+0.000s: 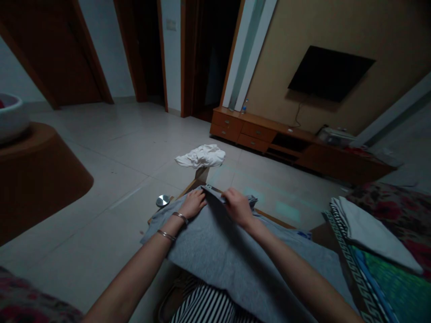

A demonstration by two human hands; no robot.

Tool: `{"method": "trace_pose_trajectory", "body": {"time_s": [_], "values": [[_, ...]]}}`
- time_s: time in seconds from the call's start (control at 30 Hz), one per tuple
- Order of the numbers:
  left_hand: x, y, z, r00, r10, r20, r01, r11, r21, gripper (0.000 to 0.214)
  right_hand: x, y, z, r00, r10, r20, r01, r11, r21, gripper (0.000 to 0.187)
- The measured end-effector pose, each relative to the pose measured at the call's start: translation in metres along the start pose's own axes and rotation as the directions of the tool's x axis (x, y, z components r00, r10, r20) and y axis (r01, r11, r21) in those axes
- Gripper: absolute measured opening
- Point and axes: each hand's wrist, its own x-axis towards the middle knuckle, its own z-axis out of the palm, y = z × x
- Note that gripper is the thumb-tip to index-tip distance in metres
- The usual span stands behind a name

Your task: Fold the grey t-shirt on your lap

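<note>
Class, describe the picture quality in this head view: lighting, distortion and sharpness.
Head view: dim overall, doorways nearly black; wide-angle lens bends walls and tilts the room; left hand, right hand and grey garment fairly sharp; pale glow patches on the floor.

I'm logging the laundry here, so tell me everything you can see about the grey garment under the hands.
The grey garment looks like soft knit fabric, plain and unpatterned. It lies spread over a low wooden table and drapes toward the person's lap. Its far edge is folded back, showing a darker band. The left hand rests flat on it; the right hand pinches the folded edge.
</note>
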Motion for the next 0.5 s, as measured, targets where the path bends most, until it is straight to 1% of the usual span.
{"method": "trace_pose_trajectory", "body": {"time_s": [0.07, 0.13, 0.17, 0.2, 0.23, 0.3, 0.37, 0.4, 0.43, 0.5], "values": [[0.0, -0.008, -0.004, 0.999, 0.04, -0.012, -0.041, 0.998, -0.052, 0.027, -0.034, -0.03, 0.014, 0.984, -0.095, 0.147, 0.106, 0.992, -0.066, 0.014], [0.0, -0.011, -0.005, 0.997, 0.057, -0.045, -0.061, 0.994, -0.094, 0.025, -0.064, -0.05, 0.028, 0.945, -0.183, 0.269, 0.202, 0.978, -0.045, 0.008], [-0.001, -0.011, -0.004, 0.996, 0.059, -0.065, -0.066, 0.992, -0.111, 0.026, -0.076, -0.054, 0.032, 0.929, -0.212, 0.304, 0.229, 0.973, -0.018, 0.007], [-0.001, -0.01, -0.004, 0.995, 0.058, -0.084, -0.068, 0.99, -0.123, 0.028, -0.087, -0.055, 0.034, 0.922, -0.223, 0.316, 0.233, 0.972, 0.006, 0.007], [-0.001, -0.01, -0.003, 0.993, 0.058, -0.098, -0.07, 0.989, -0.13, 0.028, -0.097, -0.052, 0.033, 0.926, -0.216, 0.309, 0.218, 0.976, 0.028, 0.008], [-0.001, -0.008, -0.002, 0.992, 0.057, -0.113, -0.071, 0.989, -0.13, 0.029, -0.112, -0.034, 0.025, 0.956, -0.152, 0.249, 0.139, 0.988, 0.071, 0.011], [0.0, -0.008, -0.002, 0.993, 0.051, -0.102, -0.064, 0.99, -0.127, 0.029, -0.122, -0.004, 0.015, 0.99, -0.026, 0.139, 0.01, 0.994, 0.109, 0.016], [0.0, -0.008, -0.002, 0.995, 0.044, -0.093, -0.056, 0.99, -0.126, 0.03, -0.126, 0.014, 0.01, 0.996, 0.051, 0.079, -0.061, 0.991, 0.119, 0.019], [0.001, -0.008, -0.002, 0.996, 0.036, -0.083, -0.046, 0.991, -0.125, 0.03, -0.129, 0.033, 0.007, 0.991, 0.131, 0.019, -0.132, 0.984, 0.118, 0.021], [0.003, -0.008, -0.003, 0.997, 0.028, -0.067, -0.036, 0.992, -0.122, 0.031, -0.131, 0.07, 0.004, 0.957, 0.279, -0.084, -0.271, 0.958, 0.093, 0.026]]}}
